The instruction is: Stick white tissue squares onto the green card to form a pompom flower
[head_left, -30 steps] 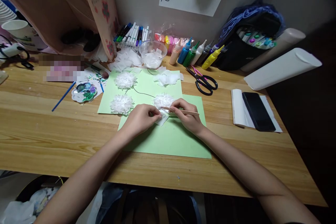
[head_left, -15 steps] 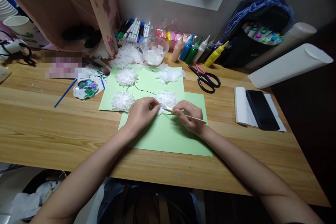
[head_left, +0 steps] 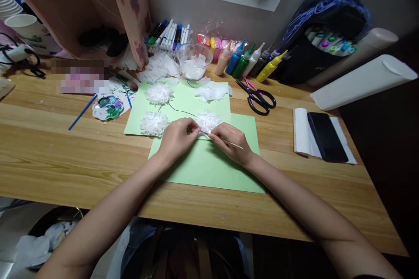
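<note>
Just below a fluffy white paper flower, my left hand pinches a small piece of white tissue paper between thumb and fingers. My right hand is closed on a thin wooden stick, its tip at the tissue by my left fingertips. Two more white paper flowers, one upper and one lower, lie to the left on a green paper sheet. A second green sheet lies under my hands. Thin dark lines run between the flowers.
Tissue squares lie on the upper sheet, with a clear bowl behind. Black-handled scissors and paint bottles stand right of it. A paint palette is at left, a phone at right.
My right hand has moved slightly left and up, bringing the stick closer to my left fingertips. Less of the stick and tissue shows. The view has shifted a little.
</note>
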The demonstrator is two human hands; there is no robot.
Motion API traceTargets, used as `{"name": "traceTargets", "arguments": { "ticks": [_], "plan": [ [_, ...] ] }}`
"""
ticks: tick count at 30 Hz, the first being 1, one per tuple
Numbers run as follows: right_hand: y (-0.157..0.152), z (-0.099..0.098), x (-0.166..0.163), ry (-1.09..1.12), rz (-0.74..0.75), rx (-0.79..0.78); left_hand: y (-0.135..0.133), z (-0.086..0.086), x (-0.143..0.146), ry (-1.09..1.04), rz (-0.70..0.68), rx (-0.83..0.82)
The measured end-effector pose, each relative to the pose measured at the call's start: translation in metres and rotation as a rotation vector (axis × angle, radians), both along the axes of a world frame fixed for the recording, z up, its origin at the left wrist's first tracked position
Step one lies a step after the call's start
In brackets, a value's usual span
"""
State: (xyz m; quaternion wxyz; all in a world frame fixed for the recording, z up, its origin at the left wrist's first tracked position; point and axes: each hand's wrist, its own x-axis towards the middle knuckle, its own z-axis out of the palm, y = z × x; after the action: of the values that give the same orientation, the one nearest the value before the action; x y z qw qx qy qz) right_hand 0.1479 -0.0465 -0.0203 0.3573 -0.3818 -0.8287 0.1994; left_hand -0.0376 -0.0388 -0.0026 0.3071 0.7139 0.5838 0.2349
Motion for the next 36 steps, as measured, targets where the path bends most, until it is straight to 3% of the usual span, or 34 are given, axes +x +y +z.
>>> {"name": "traceTargets", "arguments": {
  "ticks": [7, 12, 23, 31, 36],
  "plan": [
    [0.007, 0.012, -0.012, 0.049, -0.146, -0.212, 0.001, -0.004, 0.000, -0.042, 0.016, 0.015],
    [0.004, 0.007, -0.008, 0.122, -0.153, -0.131, 0.001, -0.005, 0.001, -0.035, 0.019, 0.014],
    [0.007, 0.003, -0.008, 0.051, -0.111, -0.065, 0.001, -0.006, 0.000, -0.039, 0.025, 0.008],
    [0.006, 0.003, -0.015, 0.239, -0.203, -0.286, 0.002, -0.006, 0.000, -0.019, 0.025, 0.019],
    [0.004, 0.005, -0.012, 0.177, -0.189, -0.138, 0.002, -0.007, 0.001, -0.013, 0.034, 0.029]
  ]
}}
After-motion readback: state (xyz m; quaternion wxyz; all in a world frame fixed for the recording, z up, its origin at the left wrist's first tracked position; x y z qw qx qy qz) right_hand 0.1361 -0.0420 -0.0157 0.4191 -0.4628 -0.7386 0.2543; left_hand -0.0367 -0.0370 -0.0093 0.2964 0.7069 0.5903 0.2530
